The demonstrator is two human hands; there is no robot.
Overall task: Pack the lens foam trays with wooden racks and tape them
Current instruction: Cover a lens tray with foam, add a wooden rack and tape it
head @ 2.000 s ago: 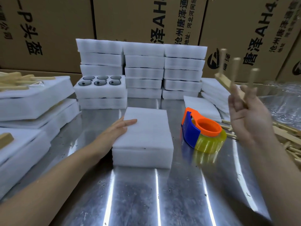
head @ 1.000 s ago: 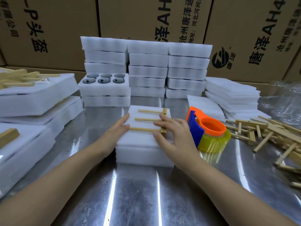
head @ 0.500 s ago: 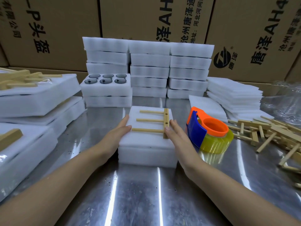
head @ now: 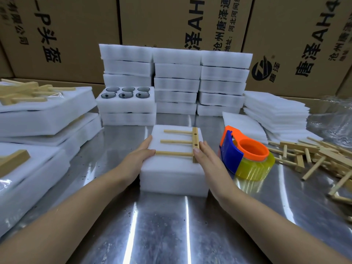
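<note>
A white foam tray stack (head: pixel 174 174) sits in the middle of the steel table. On its top lies a wooden rack (head: pixel 182 142) with three dowels pointing left from a drilled bar. My left hand (head: pixel 138 156) presses flat against the stack's left side. My right hand (head: pixel 206 159) lies with straight fingers along the right edge, fingertips touching the rack's bar. An orange and blue tape dispenser (head: pixel 245 154) with a yellowish roll stands just right of the stack.
Stacked foam trays (head: pixel 177 80) line the back; one open tray (head: pixel 125 101) shows dark lenses. Thin foam sheets (head: pixel 274 111) and loose wooden racks (head: pixel 312 155) lie right. Taped packs with racks (head: pixel 42 111) sit left. Cardboard boxes (head: pixel 190 21) stand behind.
My right hand brought a wooden rack from the right, laid it on the foam stack and then slid to the stack's right edge. My left hand stayed at the left side.
</note>
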